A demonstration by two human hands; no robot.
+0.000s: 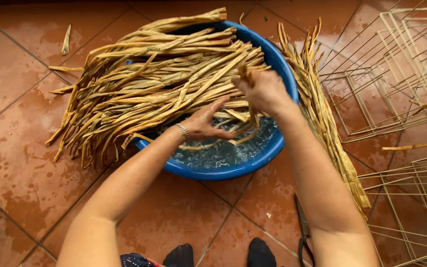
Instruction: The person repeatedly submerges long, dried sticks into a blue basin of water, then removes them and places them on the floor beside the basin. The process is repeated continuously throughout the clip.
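Two hands over my blue basin point(253, 165): right grip point(263, 89) clenched on dried strips point(245, 74); left grip point(204, 123) loosely grasping wet strands point(243, 131) beneath.

Tan dried stalks point(149, 79) fill a blue basin point(223, 170) on reddish-brown tiles point(16, 163).

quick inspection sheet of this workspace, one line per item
surface: wet terracotta tile floor, dark grout lines.
job's things: round blue plastic basin holding water; bundle of long tan dried plant strips lying across its rim.
clutter: second strip bundle on the floor right of the basin; black-handled scissors; stray strip.
grips: left hand under the strips over the water, silver bracelet at the wrist; right hand closed on strips.
cables: nothing seen.
surroundings: cream wire frames at right; dark socked feet below.
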